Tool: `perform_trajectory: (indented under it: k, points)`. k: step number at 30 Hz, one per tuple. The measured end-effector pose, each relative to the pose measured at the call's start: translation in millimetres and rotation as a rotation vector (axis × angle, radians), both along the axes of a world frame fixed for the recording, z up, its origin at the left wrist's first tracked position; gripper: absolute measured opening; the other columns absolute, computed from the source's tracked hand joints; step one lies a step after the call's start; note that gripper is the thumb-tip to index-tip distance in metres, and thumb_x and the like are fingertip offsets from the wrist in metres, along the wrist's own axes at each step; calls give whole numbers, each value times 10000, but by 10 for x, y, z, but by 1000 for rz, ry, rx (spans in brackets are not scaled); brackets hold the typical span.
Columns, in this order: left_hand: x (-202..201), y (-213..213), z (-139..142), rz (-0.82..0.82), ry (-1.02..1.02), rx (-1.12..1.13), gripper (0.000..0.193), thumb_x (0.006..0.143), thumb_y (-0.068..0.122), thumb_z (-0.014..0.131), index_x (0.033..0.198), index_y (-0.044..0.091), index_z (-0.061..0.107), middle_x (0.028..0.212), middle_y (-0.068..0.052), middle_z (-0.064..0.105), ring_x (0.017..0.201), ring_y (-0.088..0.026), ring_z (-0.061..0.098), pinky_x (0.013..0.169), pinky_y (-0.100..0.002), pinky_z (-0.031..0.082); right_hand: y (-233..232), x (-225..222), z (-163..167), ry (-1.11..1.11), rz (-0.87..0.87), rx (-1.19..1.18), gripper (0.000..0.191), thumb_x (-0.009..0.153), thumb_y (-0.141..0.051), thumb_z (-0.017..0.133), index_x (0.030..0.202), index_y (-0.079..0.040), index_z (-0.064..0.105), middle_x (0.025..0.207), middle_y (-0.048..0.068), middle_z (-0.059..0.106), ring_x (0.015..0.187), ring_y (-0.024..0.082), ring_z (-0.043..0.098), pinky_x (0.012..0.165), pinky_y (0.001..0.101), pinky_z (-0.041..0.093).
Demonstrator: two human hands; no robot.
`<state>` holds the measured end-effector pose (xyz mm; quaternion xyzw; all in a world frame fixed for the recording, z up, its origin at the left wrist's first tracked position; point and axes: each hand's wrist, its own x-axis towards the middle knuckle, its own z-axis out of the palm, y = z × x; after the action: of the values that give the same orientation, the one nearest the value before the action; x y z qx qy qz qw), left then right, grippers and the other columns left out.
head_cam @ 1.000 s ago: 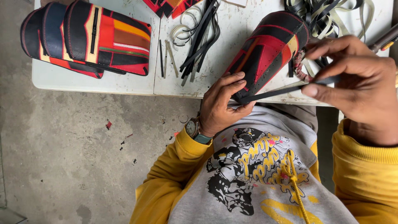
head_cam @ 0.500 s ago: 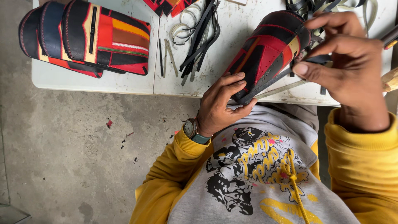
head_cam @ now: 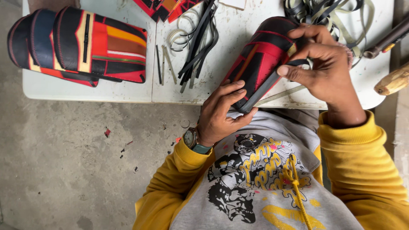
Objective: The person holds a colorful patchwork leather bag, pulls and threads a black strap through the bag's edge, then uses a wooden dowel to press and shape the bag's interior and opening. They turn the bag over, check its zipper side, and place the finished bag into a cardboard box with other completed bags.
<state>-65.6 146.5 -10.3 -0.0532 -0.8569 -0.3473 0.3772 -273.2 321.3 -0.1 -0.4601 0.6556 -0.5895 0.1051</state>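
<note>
A curved red-and-black patchwork piece (head_cam: 262, 59) rests against the white table's near edge, tilted up to the right. My left hand (head_cam: 223, 113) grips its lower end, thumb and fingers around the corner. My right hand (head_cam: 321, 64) presses on its upper right side, thumb and fingers pinching a black strip (head_cam: 272, 81) that runs along the piece's edge.
Finished red, black and yellow patchwork pieces (head_cam: 81, 47) lie stacked at the table's left. Loose black and pale strips (head_cam: 191, 47) sit mid-table, more strips (head_cam: 332, 10) at the back right. A wooden handle (head_cam: 394, 81) lies at the right. The white table (head_cam: 128, 89) edges a concrete floor.
My right hand has moved up and left along the piece's edge, drawing the black strip snug against it. My left hand holds the lower end as before.
</note>
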Motion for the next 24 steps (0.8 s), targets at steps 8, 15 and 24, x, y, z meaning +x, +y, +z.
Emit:
perform_trajectory:
  k: [8, 15, 24]
  points:
    - [-12, 39, 6, -10, -24, 20, 530, 836, 118, 924, 1221, -6, 581, 1321, -170, 619, 1219, -328, 685, 1076, -409, 593, 7, -43, -103, 37, -23, 23, 230, 885, -107, 915, 881, -31, 698, 1340, 95, 586, 1359, 220, 537, 1196, 361, 419]
    - [-22, 41, 9, 1, -18, 10, 519, 826, 116, 923, 1204, -4, 588, 1311, -165, 624, 1209, -320, 687, 1077, -416, 587, -2, -18, -42, 35, -33, 36, 233, 872, -141, 915, 922, -52, 706, 1341, 97, 576, 1365, 235, 522, 1186, 370, 416]
    - [-26, 44, -9, 42, -20, 22, 519, 815, 117, 932, 1193, 0, 596, 1310, -162, 628, 1192, -314, 700, 1005, -381, 625, -95, 32, -131, 141, -79, 25, 232, 904, -179, 918, 900, -55, 722, 1490, 149, 492, 1459, 284, 450, 1214, 406, 400]
